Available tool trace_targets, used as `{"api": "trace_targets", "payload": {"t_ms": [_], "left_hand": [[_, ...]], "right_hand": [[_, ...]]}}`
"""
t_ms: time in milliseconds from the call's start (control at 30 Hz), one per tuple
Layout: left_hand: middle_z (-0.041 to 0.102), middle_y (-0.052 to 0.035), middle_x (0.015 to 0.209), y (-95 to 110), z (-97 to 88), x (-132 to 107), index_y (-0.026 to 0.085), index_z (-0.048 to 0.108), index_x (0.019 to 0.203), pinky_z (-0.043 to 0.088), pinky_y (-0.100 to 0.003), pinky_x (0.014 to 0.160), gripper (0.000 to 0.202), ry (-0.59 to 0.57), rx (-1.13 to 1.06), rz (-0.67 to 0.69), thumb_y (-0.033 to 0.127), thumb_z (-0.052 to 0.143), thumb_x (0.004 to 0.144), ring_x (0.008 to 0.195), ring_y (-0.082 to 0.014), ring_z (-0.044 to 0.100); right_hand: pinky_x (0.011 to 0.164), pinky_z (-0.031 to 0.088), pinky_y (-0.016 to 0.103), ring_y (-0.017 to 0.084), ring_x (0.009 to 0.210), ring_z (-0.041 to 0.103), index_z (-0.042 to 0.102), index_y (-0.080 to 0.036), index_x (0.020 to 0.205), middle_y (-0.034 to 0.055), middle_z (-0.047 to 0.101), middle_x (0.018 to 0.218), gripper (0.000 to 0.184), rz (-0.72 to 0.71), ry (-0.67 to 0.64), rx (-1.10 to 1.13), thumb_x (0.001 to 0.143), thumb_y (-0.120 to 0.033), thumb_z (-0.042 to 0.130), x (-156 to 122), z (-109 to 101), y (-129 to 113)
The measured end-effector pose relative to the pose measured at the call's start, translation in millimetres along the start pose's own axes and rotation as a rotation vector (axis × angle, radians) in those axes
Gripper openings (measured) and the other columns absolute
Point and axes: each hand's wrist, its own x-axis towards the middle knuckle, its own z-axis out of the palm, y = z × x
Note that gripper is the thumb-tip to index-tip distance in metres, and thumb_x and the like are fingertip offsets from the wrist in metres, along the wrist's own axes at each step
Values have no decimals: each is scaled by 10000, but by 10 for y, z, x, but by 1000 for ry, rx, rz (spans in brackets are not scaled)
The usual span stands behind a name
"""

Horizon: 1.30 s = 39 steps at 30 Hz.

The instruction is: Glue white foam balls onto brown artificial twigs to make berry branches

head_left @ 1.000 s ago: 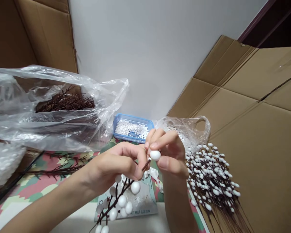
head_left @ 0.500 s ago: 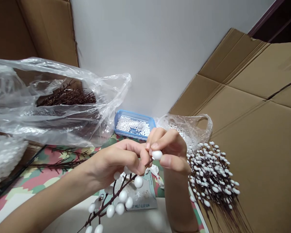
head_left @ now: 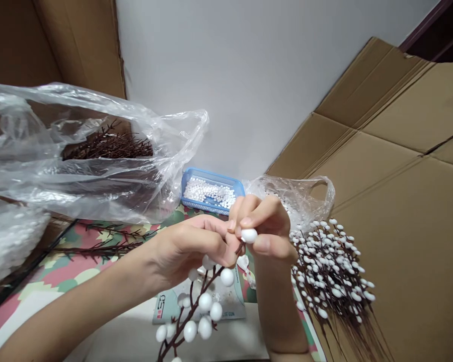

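While left hand (head_left: 189, 247) grips branch (head_left: 192, 312) | right hand (head_left: 269, 236) pinches bead (head_left: 248, 235) at tip

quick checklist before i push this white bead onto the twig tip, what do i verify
1. White bead pinched in the right hand grip: ok.
2. Brown twig held near its tip by the left hand: ok.
3. Bead lined up at the twig tip: ok, they meet.
4. Glue on the tip: cannot tell.
5. Spare beads in the blue tray: ok.
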Motion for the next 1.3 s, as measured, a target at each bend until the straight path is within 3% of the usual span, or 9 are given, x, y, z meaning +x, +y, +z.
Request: {"api": "trace_targets", "payload": {"t_ms": [200,500,667,900,1133,1300], "left_hand": [[350,38,449,-8,-15,-1,135,537,474,90,-283,478,98,-7,-23,-28,187,620,480,438,-64,247],[441,27,461,-39,3,-33,112,626,512,172,-252,470,42,11,-122,-41,144,638,488,450,-66,349],[421,42,425,-42,11,-30,106,608,491,160,-253,446,31,4,-191,-47,121,633,483,396,-42,282],[417,41,431,-26,25,-43,105,595,492,141,-248,443,42,59,-193,-57,122,628,471,404,-44,310],[413,37,430,-11,30,-43,111,591,499,114,-252,452,73,106,-114,-37,154,642,469,415,-50,293],[445,16,486,-18,12,-12,103,592,517,163,-249,465,99,41,-113,42,158,669,488,473,-67,362]], "right_hand": [[529,464,291,151,605,552,659,-306,794,-25,565,630,85,27,42,24,729,-347,696,6,4,-3],[494,447,284,145,546,544,647,-295,751,-32,535,566,60,-39,-23,12,720,-336,676,52,-9,36],[490,439,302,151,518,523,620,-293,719,-31,532,557,106,-8,21,-18,688,-369,686,38,-6,49],[506,434,304,143,524,498,590,-287,697,-30,524,578,150,-16,41,-77,711,-409,677,27,13,50],[539,450,296,151,594,537,621,-297,764,-25,512,600,67,-96,-25,-98,753,-354,654,41,-7,54],[611,459,311,159,680,542,645,-326,891,-17,557,694,110,-51,-77,-153,794,-377,635,51,-73,28]]}}
